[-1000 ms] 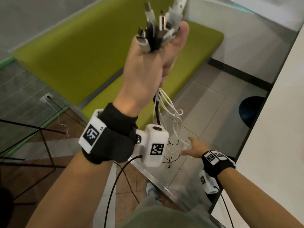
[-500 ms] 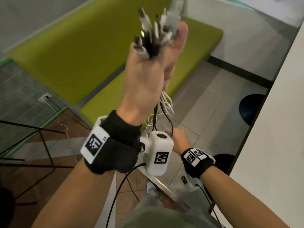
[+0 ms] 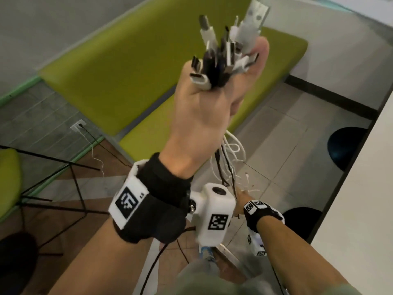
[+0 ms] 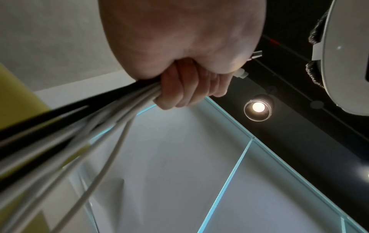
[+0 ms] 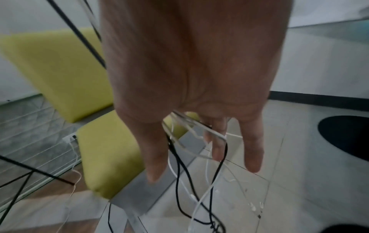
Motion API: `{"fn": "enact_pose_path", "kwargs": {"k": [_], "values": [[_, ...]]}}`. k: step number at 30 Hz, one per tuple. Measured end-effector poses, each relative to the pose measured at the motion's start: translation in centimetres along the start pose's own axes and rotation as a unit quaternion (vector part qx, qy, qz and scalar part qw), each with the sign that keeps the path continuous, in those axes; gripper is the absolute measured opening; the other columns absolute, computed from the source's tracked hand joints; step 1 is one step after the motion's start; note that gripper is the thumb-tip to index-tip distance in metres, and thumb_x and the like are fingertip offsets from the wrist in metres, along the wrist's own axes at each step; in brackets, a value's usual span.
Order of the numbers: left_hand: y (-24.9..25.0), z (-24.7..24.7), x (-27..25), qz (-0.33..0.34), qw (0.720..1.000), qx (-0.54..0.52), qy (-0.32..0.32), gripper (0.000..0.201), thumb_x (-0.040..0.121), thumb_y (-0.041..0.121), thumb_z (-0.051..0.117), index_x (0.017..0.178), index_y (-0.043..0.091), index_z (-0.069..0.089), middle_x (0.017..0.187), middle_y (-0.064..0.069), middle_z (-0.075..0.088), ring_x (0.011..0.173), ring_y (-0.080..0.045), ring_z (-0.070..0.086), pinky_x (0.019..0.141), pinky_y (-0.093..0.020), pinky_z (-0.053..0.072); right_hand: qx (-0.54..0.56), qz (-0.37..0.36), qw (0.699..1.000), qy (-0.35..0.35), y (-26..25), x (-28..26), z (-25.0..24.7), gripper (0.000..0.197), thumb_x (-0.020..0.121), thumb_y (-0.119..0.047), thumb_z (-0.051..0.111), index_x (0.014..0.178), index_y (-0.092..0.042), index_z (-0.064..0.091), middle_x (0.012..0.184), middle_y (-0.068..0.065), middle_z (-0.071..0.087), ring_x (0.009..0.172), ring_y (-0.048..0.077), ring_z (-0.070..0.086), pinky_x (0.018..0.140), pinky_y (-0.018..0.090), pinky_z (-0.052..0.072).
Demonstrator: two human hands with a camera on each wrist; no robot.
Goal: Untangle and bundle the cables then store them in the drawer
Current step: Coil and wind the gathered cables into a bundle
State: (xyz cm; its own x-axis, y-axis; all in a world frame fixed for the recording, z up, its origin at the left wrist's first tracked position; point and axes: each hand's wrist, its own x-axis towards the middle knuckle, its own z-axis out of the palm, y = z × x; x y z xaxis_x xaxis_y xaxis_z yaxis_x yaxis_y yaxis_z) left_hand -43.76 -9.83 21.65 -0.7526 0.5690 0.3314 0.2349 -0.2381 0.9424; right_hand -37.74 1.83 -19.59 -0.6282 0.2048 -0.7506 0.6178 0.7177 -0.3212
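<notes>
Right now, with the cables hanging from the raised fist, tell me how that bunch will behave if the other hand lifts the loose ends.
The cables will probably flop, not hold shape: they droop in loops below the left hand. Likely light, since one fist holds the whole bunch aloft. Strands may snag: black and white ones cross by the right hand's spread fingers.

A long lime-green upholstered bench with a padded backrest runs along a grey wall. Left of the bench, a white wall socket sits low on grey tiling, with thin black metal chair legs in front of it. Right of the bench lie pale floor tiles and two dark round stools.
</notes>
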Motion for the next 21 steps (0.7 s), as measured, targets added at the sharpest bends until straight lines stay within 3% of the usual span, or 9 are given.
{"fn": "enact_pose_path", "kwargs": {"k": [5,7,8,9,10,13,17,19,21], "values": [[0.3,0.1,-1.2,-0.036,0.997,0.073,-0.007,0.054,0.096,0.017,0.049,0.052,0.043,0.066,0.044,0.014,0.027,0.038,-0.005,0.021,0.041,-0.019,0.022,-0.001,0.043,0.999,-0.022,2.5,1.7,-0.6,0.111,0.065,-0.025,0.082,0.151,-0.029,0.013,0.141,0.015,0.044,0.125,0.036,0.049,0.099,0.044,0.047],[0.4,-0.2,-1.5,-0.041,0.998,0.048,-0.019,0.047,0.098,0.003,0.045,0.057,0.011,0.067,0.042,0.021,0.035,0.036,0.004,0.037,0.045,-0.002,0.032,0.029,0.058,0.998,-0.021,3.0,2.6,-1.2,0.111,0.067,-0.022,0.084,0.152,-0.028,0.012,0.146,0.016,0.039,0.129,0.036,0.045,0.102,0.044,0.045],[0.4,-0.5,-1.6,-0.035,0.999,0.022,-0.018,0.034,0.097,-0.005,0.042,0.063,-0.006,0.048,0.042,0.019,0.037,0.037,0.006,0.043,0.047,0.0,0.035,0.045,0.062,0.997,-0.019,3.1,2.8,-1.7,0.112,0.067,-0.02,0.084,0.151,-0.028,0.011,0.148,0.018,0.036,0.131,0.036,0.043,0.103,0.044,0.043],[0.5,-0.7,-1.7,-0.03,0.999,-0.004,-0.014,0.041,0.097,-0.008,0.04,0.057,-0.007,0.039,0.043,0.014,0.033,0.038,0.005,0.044,0.046,-0.003,0.036,0.062,0.066,0.996,-0.012,3.4,3.2,-2.1,0.113,0.066,-0.018,0.085,0.151,-0.029,0.011,0.148,0.019,0.035,0.131,0.037,0.043,0.104,0.045,0.043],[0.4,-1.1,-1.8,-0.019,1.0,-0.001,-0.006,0.041,0.097,-0.002,0.043,0.056,-0.006,0.04,0.046,0.005,0.027,0.036,0.001,0.039,0.042,-0.008,0.033,0.066,0.074,0.995,-0.003,3.6,3.4,-2.5,0.116,0.064,-0.018,0.087,0.151,-0.029,0.011,0.148,0.021,0.035,0.13,0.038,0.043,0.103,0.047,0.043],[0.9,-2.0,-2.1,0.008,0.999,0.031,0.023,0.04,0.088,0.024,0.053,0.05,0.025,0.041,0.049,-0.002,0.015,0.039,-0.017,0.015,0.042,-0.022,0.017,0.089,0.098,0.991,0.006,4.9,3.9,-3.6,0.118,0.064,-0.013,0.086,0.151,-0.026,0.008,0.146,0.02,0.04,0.129,0.039,0.044,0.102,0.049,0.043],[1.4,-2.7,-1.9,0.029,0.997,0.057,0.033,0.039,0.088,0.025,0.053,0.049,0.032,0.05,0.048,0.001,0.017,0.04,-0.02,0.014,0.044,-0.024,0.016,0.086,0.162,0.983,0.018,7.6,3.4,-4.1,0.092,0.083,0.003,0.067,0.151,-0.004,0.005,0.148,0.025,0.035,0.135,0.039,0.036,0.107,0.044,0.035],[1.4,-3.3,-1.2,0.042,0.997,0.059,0.023,0.042,0.091,0.023,0.05,0.051,0.034,0.056,0.046,0.006,0.02,0.038,-0.019,0.014,0.042,-0.023,0.015,0.007,0.155,0.986,0.061,8.6,3.9,-4.2,0.065,0.095,-0.005,0.049,0.149,0.0,0.014,0.148,0.026,0.032,0.135,0.041,0.034,0.11,0.046,0.032],[1.4,-3.8,-0.6,0.037,0.998,0.044,0.016,0.043,0.092,0.021,0.05,0.051,0.033,0.055,0.046,0.007,0.021,0.038,-0.018,0.014,0.041,-0.021,0.015,-0.047,0.163,0.984,0.047,8.4,3.0,-4.6,0.063,0.097,-0.02,0.042,0.15,-0.009,0.011,0.149,0.018,0.034,0.137,0.037,0.034,0.112,0.048,0.03]]}}
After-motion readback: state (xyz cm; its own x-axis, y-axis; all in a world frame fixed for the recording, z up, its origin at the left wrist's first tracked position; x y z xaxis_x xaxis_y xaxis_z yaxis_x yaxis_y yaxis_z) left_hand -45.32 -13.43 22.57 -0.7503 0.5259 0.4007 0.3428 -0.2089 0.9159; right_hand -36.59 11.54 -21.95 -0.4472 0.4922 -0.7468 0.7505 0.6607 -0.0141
